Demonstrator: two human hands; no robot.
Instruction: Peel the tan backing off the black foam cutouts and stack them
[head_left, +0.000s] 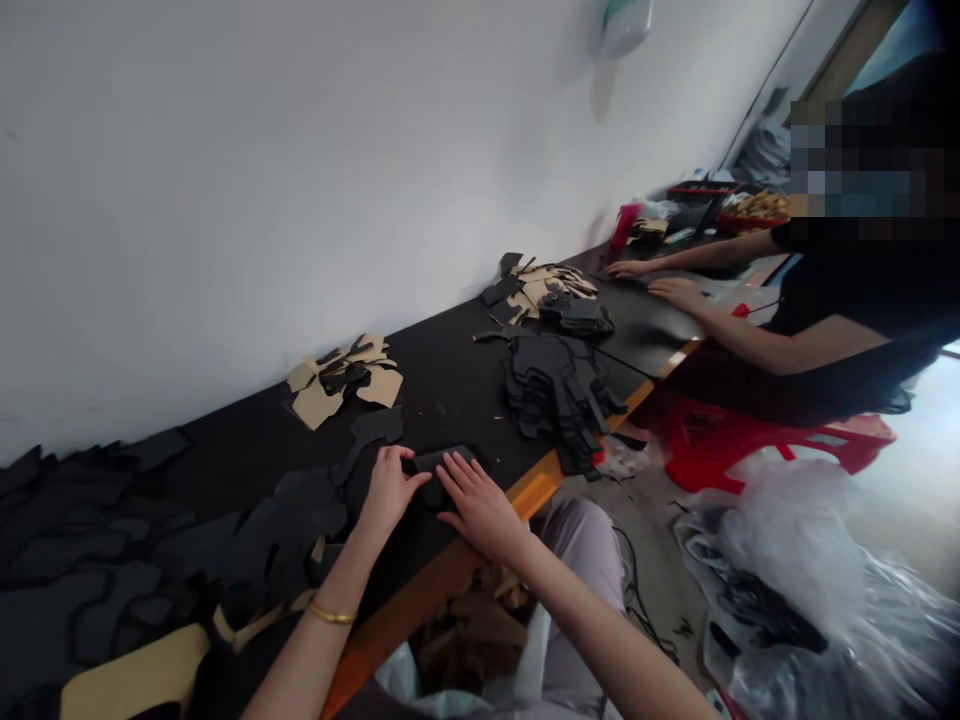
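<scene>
A flat black cut-out piece (433, 461) lies on the black worktop near its front edge, under both hands. My left hand (390, 490) is closed at the piece's left end, its thumb and fingertips pinching the edge. My right hand (480, 503) lies flat on the right part of the piece with its fingers stretched out, hiding some of it. Just beyond my left hand is another black cut-out piece (377, 425). A neat stack of similar black pieces (559, 385) lies to the right of my hands.
Loose black pieces (67, 560) cover the worktop's left side. Tan and black scraps (319, 400) lie by the wall (225, 200). At right, a co-worker's hands (675, 292) rest on the worktop. A red stool (690, 445) and clear plastic bags (802, 530) are on the floor.
</scene>
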